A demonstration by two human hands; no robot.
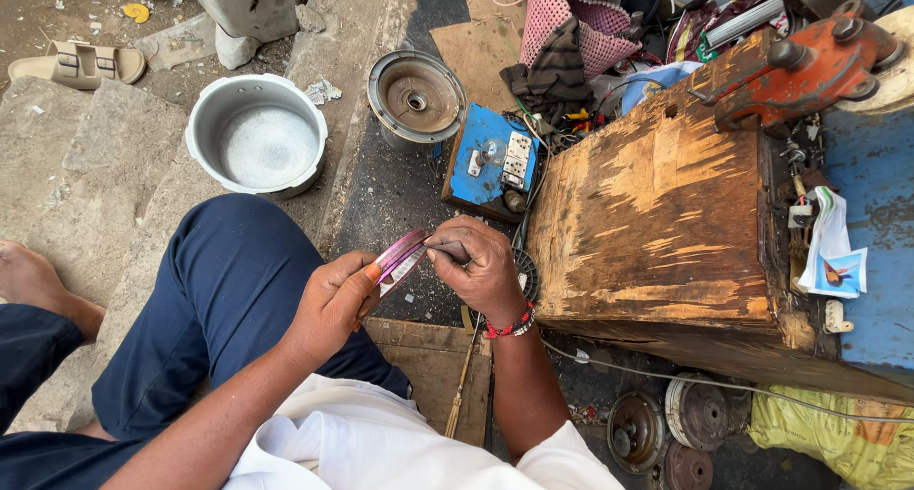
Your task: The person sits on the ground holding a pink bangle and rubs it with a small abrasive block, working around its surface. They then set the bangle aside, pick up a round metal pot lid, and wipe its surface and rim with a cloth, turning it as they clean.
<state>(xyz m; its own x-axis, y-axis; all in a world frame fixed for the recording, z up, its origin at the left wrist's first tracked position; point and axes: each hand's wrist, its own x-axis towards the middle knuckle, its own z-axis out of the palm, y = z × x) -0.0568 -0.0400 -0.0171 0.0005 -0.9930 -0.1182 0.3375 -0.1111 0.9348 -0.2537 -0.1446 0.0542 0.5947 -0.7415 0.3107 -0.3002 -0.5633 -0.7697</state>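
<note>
Head view: left hand (328, 304) pinches a small purple-rimmed ring (400, 257) upright at knee height above the ground, fingers closed round its edge, steadying it so right hand (481, 266), fingertips pinched narrow, can work its rim.

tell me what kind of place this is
Probably an open-air roadside repair stall. A worn wooden workbench carries an orange vise, a blue switchboard sits on the ground, and metal motor parts and an aluminium pot lie about on rough stone.
</note>
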